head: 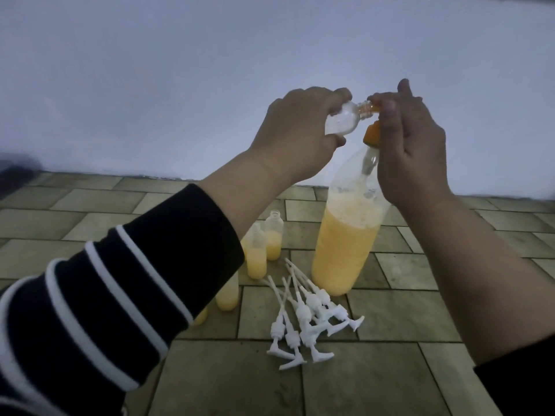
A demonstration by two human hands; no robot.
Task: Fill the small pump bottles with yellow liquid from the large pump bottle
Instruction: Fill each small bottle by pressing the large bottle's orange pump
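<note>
Striped in black and white, the left sleeve [99, 298] sits closest to the lens, and its left hand [295, 127] lifts an empty small bottle [135, 120] on its side, fingers curled round the clear body so the open neck meets the orange pump nozzle [373, 108]. Tilting it that way lets the spout feed straight in. Opposite, the right hand [411, 151] has its fingers closed over the pump head of the large pump bottle [345, 244], which stands on the tiled floor [375, 382] a little over half full of yellow liquid, placed to press down.

Just left of its base stand partly filled small bottles [264, 247], necks open, awaiting tops. White pump tops [306, 319] lie heaped in front, within reach for capping. A pale wall [210, 55] rises behind.
</note>
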